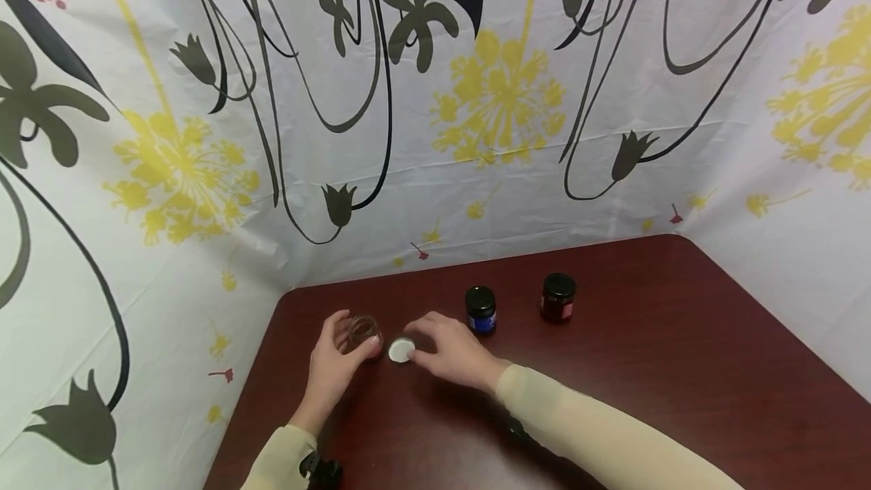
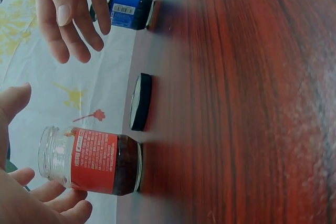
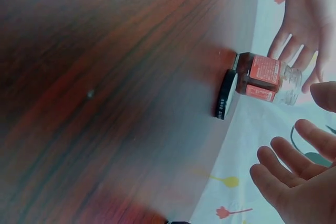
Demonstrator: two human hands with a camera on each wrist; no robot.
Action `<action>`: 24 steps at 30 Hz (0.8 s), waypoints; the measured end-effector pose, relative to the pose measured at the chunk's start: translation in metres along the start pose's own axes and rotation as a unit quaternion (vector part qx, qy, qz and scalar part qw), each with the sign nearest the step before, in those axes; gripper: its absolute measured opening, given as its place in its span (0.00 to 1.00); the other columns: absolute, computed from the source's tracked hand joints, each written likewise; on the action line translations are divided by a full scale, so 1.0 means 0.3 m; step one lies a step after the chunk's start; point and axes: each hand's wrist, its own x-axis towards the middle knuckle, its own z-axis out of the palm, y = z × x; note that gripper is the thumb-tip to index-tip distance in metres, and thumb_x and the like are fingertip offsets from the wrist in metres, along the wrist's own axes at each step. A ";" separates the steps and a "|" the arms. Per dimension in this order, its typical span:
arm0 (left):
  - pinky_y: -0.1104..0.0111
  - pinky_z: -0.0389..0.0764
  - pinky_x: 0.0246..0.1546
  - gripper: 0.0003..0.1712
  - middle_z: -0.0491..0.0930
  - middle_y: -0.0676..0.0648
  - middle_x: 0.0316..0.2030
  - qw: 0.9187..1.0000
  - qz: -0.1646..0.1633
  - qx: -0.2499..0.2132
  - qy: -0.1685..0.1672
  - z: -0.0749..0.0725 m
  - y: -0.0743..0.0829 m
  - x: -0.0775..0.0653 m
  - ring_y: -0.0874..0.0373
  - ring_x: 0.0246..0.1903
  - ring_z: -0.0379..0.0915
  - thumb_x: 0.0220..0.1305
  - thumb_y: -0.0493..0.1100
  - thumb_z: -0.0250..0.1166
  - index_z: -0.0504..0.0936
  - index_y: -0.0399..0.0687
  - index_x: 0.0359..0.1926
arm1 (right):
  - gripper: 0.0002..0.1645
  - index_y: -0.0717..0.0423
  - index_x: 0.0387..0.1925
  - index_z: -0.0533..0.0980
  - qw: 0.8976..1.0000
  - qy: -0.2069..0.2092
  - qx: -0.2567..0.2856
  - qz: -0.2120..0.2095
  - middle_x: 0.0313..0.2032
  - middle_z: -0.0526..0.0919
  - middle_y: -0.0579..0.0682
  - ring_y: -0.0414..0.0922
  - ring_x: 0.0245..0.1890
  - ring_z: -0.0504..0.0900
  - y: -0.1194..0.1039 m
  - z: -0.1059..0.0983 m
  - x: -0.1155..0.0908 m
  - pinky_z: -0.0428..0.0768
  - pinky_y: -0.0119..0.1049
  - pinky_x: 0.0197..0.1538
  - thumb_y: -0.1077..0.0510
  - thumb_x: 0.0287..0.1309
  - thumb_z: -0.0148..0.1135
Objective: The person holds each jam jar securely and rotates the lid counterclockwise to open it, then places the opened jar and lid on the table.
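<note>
An uncapped glass jar (image 1: 364, 333) with a red label (image 2: 95, 160) stands upright on the table, dark contents in its lower part. My left hand (image 1: 330, 370) is around it with fingers behind and thumb apart from the glass. In the left wrist view the fingers look loosely bent, not wrapped round the jar. Beside the jar a black lid (image 3: 226, 95) lies on the table, its white inner side (image 1: 401, 350) facing up. My right hand (image 1: 454, 350) hovers just over the lid's right side, fingers spread and holding nothing.
A capped jar with a blue label (image 1: 481, 311) stands beyond my right hand. Farther right is another capped dark jar (image 1: 558, 298) with a red label. The brown wooden table (image 1: 653, 369) meets a floral-print cloth (image 1: 422, 134) at its back and sides.
</note>
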 end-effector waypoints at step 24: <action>0.53 0.67 0.65 0.48 0.66 0.52 0.68 0.998 0.037 0.018 0.043 -0.013 0.020 -0.037 0.49 0.68 0.63 0.52 0.63 0.77 0.65 0.63 0.71 | 0.24 0.39 0.60 0.77 0.999 0.034 0.012 -0.019 0.55 0.77 0.38 0.36 0.56 0.77 -0.016 -0.049 -0.051 0.78 0.41 0.56 0.47 0.63 0.69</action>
